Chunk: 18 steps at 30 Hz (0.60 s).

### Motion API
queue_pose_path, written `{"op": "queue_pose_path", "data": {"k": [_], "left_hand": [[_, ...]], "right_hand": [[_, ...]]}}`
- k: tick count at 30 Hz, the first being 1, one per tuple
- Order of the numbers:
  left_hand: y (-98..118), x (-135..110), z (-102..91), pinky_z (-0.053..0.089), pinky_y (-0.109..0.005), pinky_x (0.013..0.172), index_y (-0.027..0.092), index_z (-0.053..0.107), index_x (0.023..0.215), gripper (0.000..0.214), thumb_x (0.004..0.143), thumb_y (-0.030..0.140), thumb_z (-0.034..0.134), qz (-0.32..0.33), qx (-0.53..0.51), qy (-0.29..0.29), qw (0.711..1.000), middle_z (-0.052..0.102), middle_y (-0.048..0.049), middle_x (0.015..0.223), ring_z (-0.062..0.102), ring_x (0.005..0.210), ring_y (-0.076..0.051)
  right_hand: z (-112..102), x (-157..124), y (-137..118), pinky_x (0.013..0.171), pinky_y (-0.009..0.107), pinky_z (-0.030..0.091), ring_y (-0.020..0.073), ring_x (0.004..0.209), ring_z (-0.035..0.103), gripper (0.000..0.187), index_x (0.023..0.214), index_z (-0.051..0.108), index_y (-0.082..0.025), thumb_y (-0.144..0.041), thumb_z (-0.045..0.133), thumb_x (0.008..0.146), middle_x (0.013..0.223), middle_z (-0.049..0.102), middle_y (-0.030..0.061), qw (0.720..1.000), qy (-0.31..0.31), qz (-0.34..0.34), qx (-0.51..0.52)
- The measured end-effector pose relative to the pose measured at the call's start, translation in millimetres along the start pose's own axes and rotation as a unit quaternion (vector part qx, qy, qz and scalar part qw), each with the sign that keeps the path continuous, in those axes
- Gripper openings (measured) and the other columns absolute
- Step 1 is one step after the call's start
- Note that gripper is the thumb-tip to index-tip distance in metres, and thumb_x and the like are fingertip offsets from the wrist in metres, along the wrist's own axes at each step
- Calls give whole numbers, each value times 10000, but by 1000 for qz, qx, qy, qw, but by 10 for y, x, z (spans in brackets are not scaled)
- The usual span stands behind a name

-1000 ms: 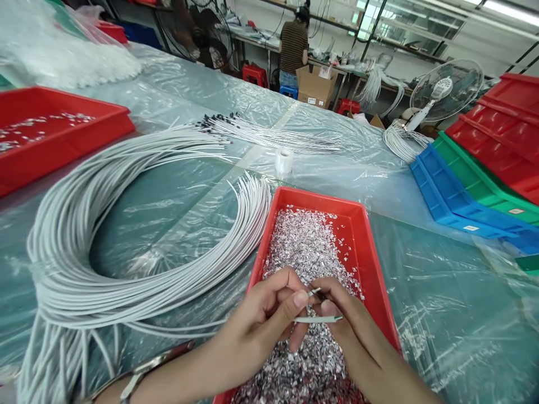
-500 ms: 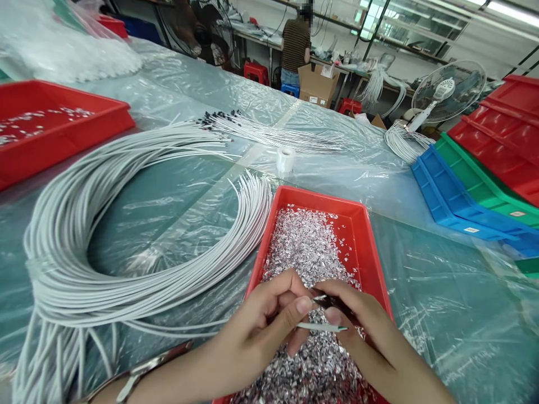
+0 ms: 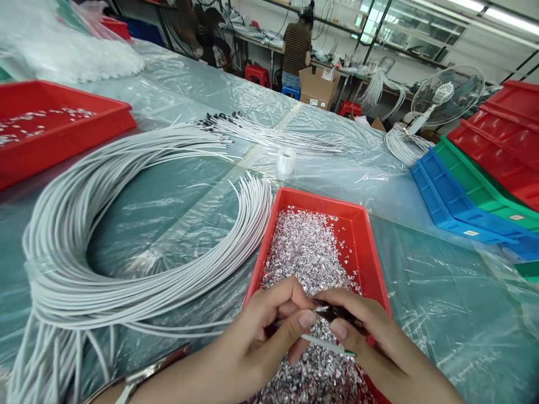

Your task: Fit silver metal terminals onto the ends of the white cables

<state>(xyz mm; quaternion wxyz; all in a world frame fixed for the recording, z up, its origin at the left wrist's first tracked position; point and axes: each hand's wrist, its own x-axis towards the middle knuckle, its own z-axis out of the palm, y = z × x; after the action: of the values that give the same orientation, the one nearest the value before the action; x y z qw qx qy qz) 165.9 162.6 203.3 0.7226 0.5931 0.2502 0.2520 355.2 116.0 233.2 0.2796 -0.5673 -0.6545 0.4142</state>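
My left hand (image 3: 261, 342) and my right hand (image 3: 374, 348) meet over the near end of a red tray (image 3: 366, 247) heaped with small shiny metal bits (image 3: 307, 252). The left thumb and fingers pinch a thin white wire end (image 3: 326, 346) that pokes out to the right. The right fingers close on the tip of a second wire strand and a tiny dark piece that I cannot make out. A big loop of white wires (image 3: 105, 224) lies to the left of the tray, and its tails run under my left forearm.
Another red tray (image 3: 63, 134) sits far left. Stacked blue, green and red trays (image 3: 471, 191) stand at right. A tape roll (image 3: 286, 160) and a bundle of dark-tipped wires (image 3: 269, 134) lie beyond. A person stands at a far bench near a fan (image 3: 446, 95).
Both hands have sunk lower in view and drawn closer together. The white wire end now slants down to the right.
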Motion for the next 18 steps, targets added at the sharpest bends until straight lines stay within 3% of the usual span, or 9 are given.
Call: {"op": "queue_pose_path", "data": {"k": [4, 7, 13, 18], "left_hand": [[-23, -13, 9, 280, -226, 457, 216, 391, 831, 177, 969, 324, 360, 13, 56, -3, 998, 438, 56, 618, 402, 542, -94], [-43, -9, 22, 327, -212, 466, 215, 411, 834, 132, 960, 242, 381, 63, 124, 21, 990, 479, 51, 624, 451, 544, -89], [-96, -33, 36, 404, -212, 538, 215, 453, 844, 131, 910, 108, 416, 182, 297, 84, 934, 570, 42, 661, 538, 563, -89], [-154, -64, 48, 422, -241, 562, 212, 448, 897, 123, 912, 103, 392, 213, 379, 104, 895, 615, 13, 735, 556, 600, -117]], "right_hand": [[-1, -35, 6, 791, 327, 533, 247, 1040, 608, 300, 1171, 596, -341, -382, 528, 881, 1151, 662, 31, 1000, -20, 18, 17], [1, -30, -16, 795, 319, 531, 239, 1033, 612, 311, 1186, 585, -326, -371, 533, 884, 1153, 658, 37, 998, -37, 24, 40], [35, -22, -61, 911, 401, 457, 263, 1079, 567, 306, 1152, 595, -310, -415, 537, 870, 1062, 658, 50, 990, -41, 98, 88], [68, -56, -36, 943, 408, 421, 248, 1111, 543, 312, 1165, 571, -329, -376, 558, 857, 1132, 619, 39, 985, -37, 117, 124]]}}
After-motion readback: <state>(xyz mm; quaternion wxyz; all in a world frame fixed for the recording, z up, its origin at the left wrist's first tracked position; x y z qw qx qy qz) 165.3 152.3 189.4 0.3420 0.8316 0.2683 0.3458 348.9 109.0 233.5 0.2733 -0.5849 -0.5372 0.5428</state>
